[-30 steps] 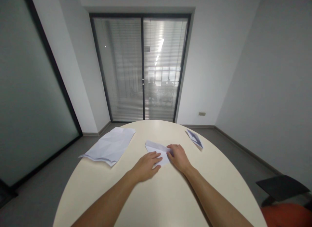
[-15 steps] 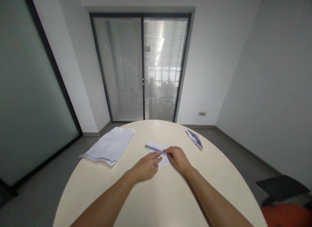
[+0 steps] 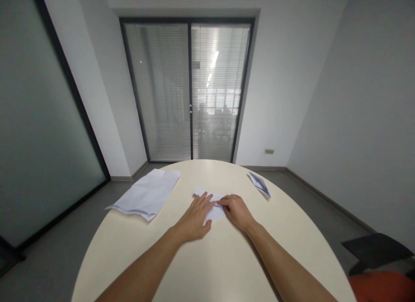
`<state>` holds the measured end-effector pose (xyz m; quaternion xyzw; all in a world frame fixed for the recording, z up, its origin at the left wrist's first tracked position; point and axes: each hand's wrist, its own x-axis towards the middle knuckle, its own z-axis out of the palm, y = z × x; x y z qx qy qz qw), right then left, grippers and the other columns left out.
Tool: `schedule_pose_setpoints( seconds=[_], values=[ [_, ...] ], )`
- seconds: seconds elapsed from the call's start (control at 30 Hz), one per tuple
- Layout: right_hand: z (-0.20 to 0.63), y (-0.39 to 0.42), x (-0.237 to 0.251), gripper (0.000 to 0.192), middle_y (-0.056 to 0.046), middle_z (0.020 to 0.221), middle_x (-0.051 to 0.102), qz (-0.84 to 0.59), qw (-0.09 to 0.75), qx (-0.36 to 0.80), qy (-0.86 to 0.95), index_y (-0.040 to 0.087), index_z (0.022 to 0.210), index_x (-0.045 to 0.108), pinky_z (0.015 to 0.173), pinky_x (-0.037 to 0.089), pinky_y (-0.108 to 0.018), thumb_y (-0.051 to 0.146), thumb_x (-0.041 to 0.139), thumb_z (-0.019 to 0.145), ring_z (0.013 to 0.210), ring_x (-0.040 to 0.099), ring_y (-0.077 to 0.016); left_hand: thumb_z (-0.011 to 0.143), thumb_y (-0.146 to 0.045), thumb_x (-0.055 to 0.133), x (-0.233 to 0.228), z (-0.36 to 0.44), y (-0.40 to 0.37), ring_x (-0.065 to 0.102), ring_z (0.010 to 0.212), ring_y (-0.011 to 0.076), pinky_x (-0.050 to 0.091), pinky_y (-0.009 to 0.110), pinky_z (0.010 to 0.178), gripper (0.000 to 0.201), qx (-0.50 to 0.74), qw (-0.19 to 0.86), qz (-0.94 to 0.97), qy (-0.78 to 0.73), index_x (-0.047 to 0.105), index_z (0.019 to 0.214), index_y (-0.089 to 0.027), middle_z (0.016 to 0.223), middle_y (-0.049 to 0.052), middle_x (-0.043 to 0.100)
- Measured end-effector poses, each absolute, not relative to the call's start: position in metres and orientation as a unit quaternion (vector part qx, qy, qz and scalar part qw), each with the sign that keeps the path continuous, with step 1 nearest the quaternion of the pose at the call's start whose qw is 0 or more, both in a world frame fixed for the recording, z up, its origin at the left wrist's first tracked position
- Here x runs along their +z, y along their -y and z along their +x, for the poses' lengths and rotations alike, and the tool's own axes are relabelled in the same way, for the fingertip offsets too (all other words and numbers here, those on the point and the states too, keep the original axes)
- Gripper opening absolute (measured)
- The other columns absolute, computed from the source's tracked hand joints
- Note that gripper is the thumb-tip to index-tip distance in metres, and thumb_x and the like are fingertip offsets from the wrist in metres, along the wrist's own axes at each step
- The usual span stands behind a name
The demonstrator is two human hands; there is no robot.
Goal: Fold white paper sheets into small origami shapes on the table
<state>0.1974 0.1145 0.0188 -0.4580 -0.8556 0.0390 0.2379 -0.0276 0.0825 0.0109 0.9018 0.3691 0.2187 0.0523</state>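
Right between the two hands lies a small folded paper [image 3: 216, 213], white, flat on the round table [image 3: 207, 267] and near the middle of its width. Its long side runs mostly left to right, the right end slightly closer to the person, and a folded strip or crease seems to lie along the far side. The left hand [image 3: 194, 216] covers the left part, open, palm down, fingers spread and pointing away across the strip, thumb out to the right. The right hand [image 3: 237, 210] comes in at the right end, fingers curled, fingertips touching the paper close to the left fingertips. Both hands are on it, so neither is plainly nearer; the fold line passes under or beside both sets of fingers.

Whether the right thumb and finger pinch the edge or only press it down cannot be told, since the knuckles hide the thumb. The left hand hides much of the paper's left part, and the layers are too small and pale to count. Well apart, a stack of paper [image 3: 149, 191] lies to the left and another folded piece [image 3: 259, 184] to the right.
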Motion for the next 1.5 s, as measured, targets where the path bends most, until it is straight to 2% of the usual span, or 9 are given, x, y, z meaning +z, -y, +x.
schedule_pose_setpoints(
  seconds=[0.13,0.27,0.47,0.67,0.9,1.13,1.5],
  values=[
    [0.198,-0.116,0.017,0.041,-0.004,0.108,0.074,-0.452,0.239,0.039,0.858,0.029,0.113,0.074,0.097,0.041,-0.033,0.007,0.052,0.086,0.102,0.064,-0.0192,0.088,-0.025,0.050,0.011,-0.027,-0.082,0.032,0.145,0.0252,0.014,0.050,0.123,0.065,0.191,0.070,0.894,-0.399,0.031,0.150,-0.018,0.153,0.012,0.043],
    [0.195,-0.115,0.017,0.040,-0.003,0.108,0.074,-0.453,0.236,0.032,0.859,0.029,0.113,0.074,0.097,0.040,-0.034,0.008,0.052,0.087,0.102,0.064,-0.0194,0.088,-0.028,0.051,0.014,-0.027,-0.080,0.042,0.138,0.0243,0.016,0.049,0.122,0.060,0.187,0.068,0.888,-0.415,0.038,0.147,-0.021,0.148,0.010,0.049],
    [0.191,-0.110,0.022,0.036,-0.003,0.109,0.074,-0.452,0.223,0.018,0.864,0.030,0.113,0.073,0.096,0.038,-0.035,0.012,0.053,0.090,0.101,0.063,-0.0195,0.090,-0.030,0.049,0.014,-0.027,-0.079,0.039,0.140,0.0261,0.017,0.053,0.121,0.053,0.174,0.058,0.887,-0.423,0.046,0.142,-0.023,0.151,0.009,0.046],
    [0.189,-0.106,0.027,0.034,-0.003,0.110,0.074,-0.438,0.213,0.019,0.873,0.031,0.115,0.072,0.099,0.036,-0.037,0.015,0.051,0.093,0.102,0.062,-0.0200,0.090,-0.026,0.046,0.011,-0.026,-0.082,0.034,0.144,0.0227,0.023,0.045,0.122,0.058,0.168,0.090,0.898,-0.398,0.040,0.147,-0.017,0.155,0.010,0.040],
    [0.186,-0.101,0.030,0.030,-0.005,0.111,0.074,-0.409,0.222,0.029,0.884,0.026,0.109,0.074,0.097,0.038,-0.036,0.022,0.046,0.097,0.104,0.063,-0.0197,0.089,-0.028,0.050,0.010,-0.027,-0.084,0.040,0.141,0.0253,0.030,0.046,0.119,0.057,0.189,0.088,0.896,-0.391,0.045,0.144,-0.018,0.152,0.010,0.044],
    [0.187,-0.105,0.026,0.027,-0.003,0.116,0.073,-0.430,0.224,0.031,0.874,0.025,0.108,0.074,0.099,0.040,-0.035,0.025,0.050,0.095,0.108,0.063,-0.0198,0.089,-0.035,0.053,0.009,-0.027,-0.083,0.040,0.140,0.0276,0.031,0.046,0.118,0.055,0.194,0.080,0.888,-0.410,0.050,0.141,-0.018,0.151,0.010,0.046],
    [0.190,-0.107,0.022,0.032,-0.006,0.125,0.069,-0.446,0.221,0.036,0.867,0.021,0.106,0.075,0.104,0.042,-0.034,0.016,0.048,0.090,0.116,0.061,-0.0216,0.088,-0.032,0.052,0.008,-0.024,-0.084,0.044,0.137,0.0291,0.031,0.048,0.117,0.050,0.203,0.055,0.864,-0.458,0.054,0.136,-0.018,0.147,0.011,0.051]
  ],
)
